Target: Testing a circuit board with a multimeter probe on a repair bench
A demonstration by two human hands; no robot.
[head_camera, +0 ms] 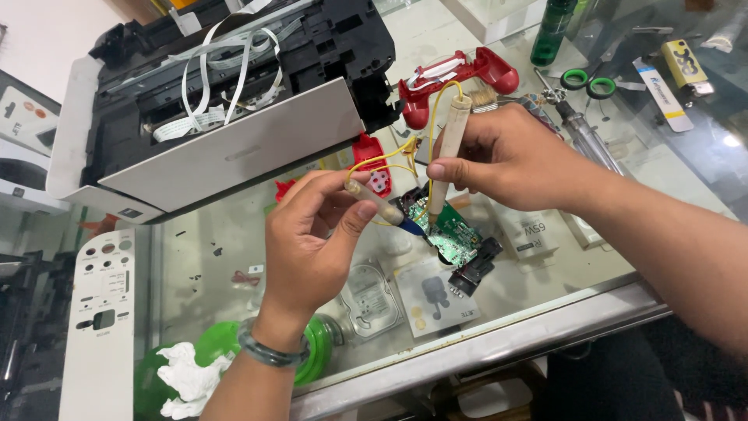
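Note:
My left hand (pixel 312 234) pinches a slim beige probe (pixel 378 204) with a yellow wire; its tip slants down onto a green circuit board (pixel 456 234). My right hand (pixel 510 156) grips a second beige probe (pixel 446 152) nearly upright, its tip touching the same board's left end. Yellow wires (pixel 389 160) loop from both probes. The board lies on a glass counter (pixel 499 327), with a black part (pixel 475 269) at its near end. A green bangle is on my left wrist.
An opened printer (pixel 226 101) with white ribbon cables fills the far left. A red game-controller shell (pixel 460 78), green-handled scissors (pixel 588 82), a screwdriver (pixel 584 132), a green bottle (pixel 553 31), a white control panel (pixel 101 327) and white tissue (pixel 187 378) lie around.

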